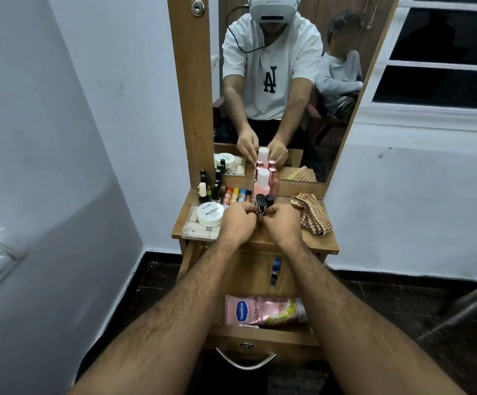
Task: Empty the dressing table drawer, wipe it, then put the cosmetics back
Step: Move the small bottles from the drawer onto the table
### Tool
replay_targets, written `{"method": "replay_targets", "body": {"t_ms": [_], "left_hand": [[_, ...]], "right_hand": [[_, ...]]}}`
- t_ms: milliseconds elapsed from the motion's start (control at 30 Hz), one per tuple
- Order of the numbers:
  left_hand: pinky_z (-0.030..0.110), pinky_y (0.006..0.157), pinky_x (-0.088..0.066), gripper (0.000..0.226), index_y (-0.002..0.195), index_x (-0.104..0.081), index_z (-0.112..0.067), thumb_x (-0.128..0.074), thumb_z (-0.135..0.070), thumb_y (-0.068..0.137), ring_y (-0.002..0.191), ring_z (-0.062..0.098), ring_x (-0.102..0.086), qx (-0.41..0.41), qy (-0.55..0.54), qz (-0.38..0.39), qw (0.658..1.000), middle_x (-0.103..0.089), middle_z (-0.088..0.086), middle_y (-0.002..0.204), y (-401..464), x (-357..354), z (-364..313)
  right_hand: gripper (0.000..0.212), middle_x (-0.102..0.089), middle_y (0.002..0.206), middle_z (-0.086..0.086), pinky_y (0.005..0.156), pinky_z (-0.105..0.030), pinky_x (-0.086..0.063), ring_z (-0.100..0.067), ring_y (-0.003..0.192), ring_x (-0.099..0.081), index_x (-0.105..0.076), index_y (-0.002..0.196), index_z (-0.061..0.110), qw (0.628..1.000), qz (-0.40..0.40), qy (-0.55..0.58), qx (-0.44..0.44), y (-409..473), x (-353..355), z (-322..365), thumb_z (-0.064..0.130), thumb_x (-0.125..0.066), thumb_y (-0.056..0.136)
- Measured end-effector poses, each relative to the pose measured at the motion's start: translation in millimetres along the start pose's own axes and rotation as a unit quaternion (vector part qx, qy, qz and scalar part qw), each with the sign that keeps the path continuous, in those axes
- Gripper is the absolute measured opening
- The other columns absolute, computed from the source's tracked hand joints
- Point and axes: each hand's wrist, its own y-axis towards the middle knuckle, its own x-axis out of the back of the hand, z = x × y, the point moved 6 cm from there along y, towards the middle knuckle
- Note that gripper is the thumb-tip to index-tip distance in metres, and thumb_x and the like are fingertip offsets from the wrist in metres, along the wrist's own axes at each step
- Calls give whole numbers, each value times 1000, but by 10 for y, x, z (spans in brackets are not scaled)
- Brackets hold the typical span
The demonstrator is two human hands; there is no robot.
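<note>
Two hands: left hand point(238, 222) and right hand point(283, 223) meet on the table point(321, 244), fingers curled round small dark-capped bottles point(263, 206) standing between them.
Bottles: upright, in front of the pink bottle point(261, 184); exact count is hard to tell behind the knuckles.
Handling: probably glass, light, smooth and easy to tip; best pinched low on the body, not by the cap.
Drawer point(260, 332): pulled open below the table, not yet empty.
Left inside: Vaseline tube point(263, 310) lying flat near the front, soft and light; a small blue-and-dark item point(275, 270) further back, too blurred to name.
Table, left: nail polish tub point(211, 213) on a clear box, nail varnishes, lip balms.
Table, right: checked cloth point(312, 215), crumpled.
Hidden: fingertips and bottle bases.
</note>
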Motion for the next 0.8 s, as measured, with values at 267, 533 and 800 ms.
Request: {"method": "replay_targets", "body": {"t_ms": [267, 533, 800], "left_hand": [[38, 89, -57, 30, 119, -69, -14, -59, -10, 91, 97, 16, -68, -27, 34, -72, 996, -71, -1, 113, -192, 102, -61], [33, 75, -60, 14, 104, -69, -24, -60, -19, 94, 77, 7, -69, -24, 8, -2, 1000, -70, -9, 83, -728, -72, 114], [24, 74, -47, 15, 103, -70, -20, -59, -16, 95, 93, 10, -59, 68, 204, 115, 970, -67, -2, 108, -674, -360, 629]], "right_hand": [[14, -74, 96, 0, 80, -30, -57, -10, 84, -65, -76, 101, 12, 999, -27, 36, 11, -114, 167, -62, 16, -73, 87], [19, -66, 68, 4, 58, -23, -49, -12, 64, -64, -66, 70, 20, 995, -46, 88, 24, -626, 334, -342, 21, -67, 89], [10, -70, 84, 0, 76, -35, -59, -16, 78, -67, -67, 85, 17, 974, 159, -71, -143, -712, -274, -931, 26, -70, 88]]}}
